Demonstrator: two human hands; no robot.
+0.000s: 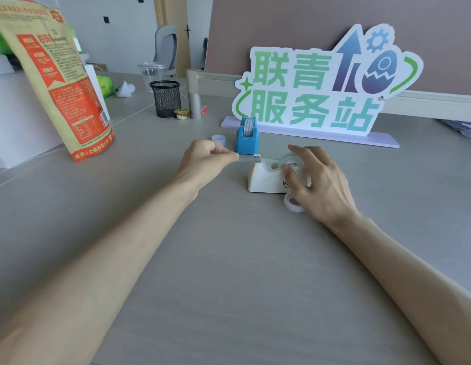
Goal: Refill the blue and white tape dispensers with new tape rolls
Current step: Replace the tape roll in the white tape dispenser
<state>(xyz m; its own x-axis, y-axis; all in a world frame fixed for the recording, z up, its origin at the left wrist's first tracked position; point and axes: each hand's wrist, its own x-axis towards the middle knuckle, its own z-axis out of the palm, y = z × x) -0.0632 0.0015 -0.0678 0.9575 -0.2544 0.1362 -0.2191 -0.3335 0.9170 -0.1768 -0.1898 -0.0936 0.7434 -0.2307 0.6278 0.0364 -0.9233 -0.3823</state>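
Observation:
The white tape dispenser (266,179) stands mid-table with a clear tape roll (288,159) seated in it. My left hand (206,160) pinches the free end of the tape strip (246,159), which stretches level to the dispenser's cutter. My right hand (317,180) hovers with spread fingers over the dispenser's rear, holding nothing. A loose clear tape ring (291,202) lies flat on the table, partly under my right palm. Behind stands the blue tape dispenser (247,137) with a roll inside. A small pale ring (219,139) rests to its left.
A large standing sign (321,85) on a lilac base lines the back. A tall paper snack bag (58,83) stands at the left. A black mesh pen cup (166,98), a small pudding cup (181,113) and a metal post (194,105) sit behind.

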